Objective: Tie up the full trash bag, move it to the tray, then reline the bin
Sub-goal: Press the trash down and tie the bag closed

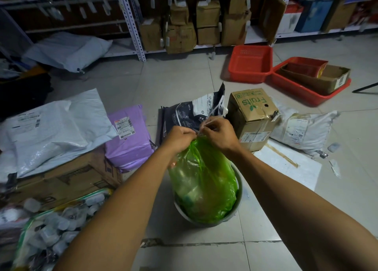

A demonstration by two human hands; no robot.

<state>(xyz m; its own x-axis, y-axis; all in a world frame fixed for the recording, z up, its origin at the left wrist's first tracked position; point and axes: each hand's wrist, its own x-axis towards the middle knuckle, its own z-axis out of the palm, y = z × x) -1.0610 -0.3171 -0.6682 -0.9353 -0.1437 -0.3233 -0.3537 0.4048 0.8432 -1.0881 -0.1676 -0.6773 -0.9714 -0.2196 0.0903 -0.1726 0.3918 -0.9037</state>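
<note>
A full green trash bag (204,180) bulges out of a small round grey bin (238,195) on the tiled floor in the middle of the view. The bag's neck is gathered into a bunch above the bin. My left hand (180,136) pinches the gathered neck from the left. My right hand (218,134) grips a thin pale strip of the bag's top right beside it, the two hands almost touching. An empty red tray (250,63) sits on the floor at the back right.
A "Fruits" cardboard box (252,115) and a dark printed bag (190,112) stand just behind the bin. Parcels and a purple mailer (128,139) lie to the left. A second red tray (311,82) holds cardboard. Shelving with boxes lines the back wall.
</note>
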